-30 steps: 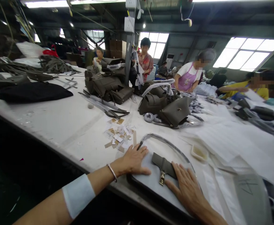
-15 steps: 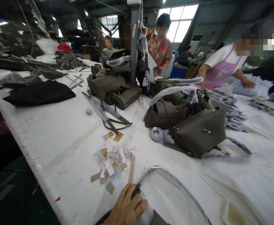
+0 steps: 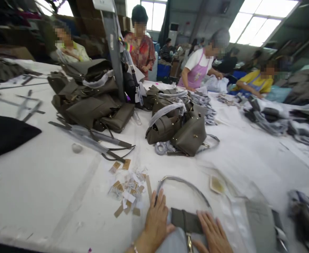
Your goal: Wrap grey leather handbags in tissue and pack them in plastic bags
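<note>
A: In the head view, where is the bag point(image 3: 177, 240) seen?

B: It is laid on the white table point(image 3: 43, 193), between the two hands, and is cut off by the bottom edge.

A: How is it met by the left hand point(image 3: 155, 221)?

B: Its left side is covered by that hand, laid flat with fingers stretched, beside one end of the strap point(image 3: 182, 179).

A: And the right hand point(image 3: 214, 233)?

B: That is spread flat, fingers apart, at the right end of the flap point(image 3: 180, 219); the thumb is pointed towards the clasp point(image 3: 189, 243).
</note>
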Tool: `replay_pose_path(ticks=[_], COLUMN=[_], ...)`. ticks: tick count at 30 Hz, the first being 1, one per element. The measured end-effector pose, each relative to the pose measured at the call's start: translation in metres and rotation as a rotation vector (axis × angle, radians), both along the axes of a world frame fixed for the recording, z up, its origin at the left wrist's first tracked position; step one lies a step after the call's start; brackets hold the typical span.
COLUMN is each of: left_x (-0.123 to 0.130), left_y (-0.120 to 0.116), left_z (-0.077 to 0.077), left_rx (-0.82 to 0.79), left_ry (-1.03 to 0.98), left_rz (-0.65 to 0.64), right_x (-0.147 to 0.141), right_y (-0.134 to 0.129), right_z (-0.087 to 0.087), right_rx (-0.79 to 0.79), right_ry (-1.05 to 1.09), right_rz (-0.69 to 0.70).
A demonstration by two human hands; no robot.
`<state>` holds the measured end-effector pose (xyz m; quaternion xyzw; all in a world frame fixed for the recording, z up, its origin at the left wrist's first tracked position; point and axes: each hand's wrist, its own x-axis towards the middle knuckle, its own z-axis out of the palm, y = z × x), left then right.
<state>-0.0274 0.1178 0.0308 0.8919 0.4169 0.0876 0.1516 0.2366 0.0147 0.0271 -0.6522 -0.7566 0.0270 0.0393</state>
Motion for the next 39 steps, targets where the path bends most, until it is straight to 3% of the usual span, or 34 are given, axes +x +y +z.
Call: replay_pose_path(ticks=[4,7,19,39], left_x=[-0.01,-0.014,-0.006,-0.003], left_y=[0.005,0.01,0.022,0.025], left_z=[0.013,0.014,0.006,0.001], left_rx=[-0.015,-0.026,-0.023,-0.056], left_ry=[-0.014,-0.048,-0.031,-0.078], left_rz=[-0.065,-0.122,-0.186,-0.179], right_x=[-0.013,-0.028,-0.044,-0.045], right_y=[-0.024,-0.038,-0.056,-0.051], right_z=[0.025,0.031,-0.016,-0.02], right_rx=[-0.168,-0.29,-0.159,-0.209], right_ry=[-0.084,-0.083,-0.059,-0.087], right_rz=[-0.205,-0.291,-0.44,-0.496])
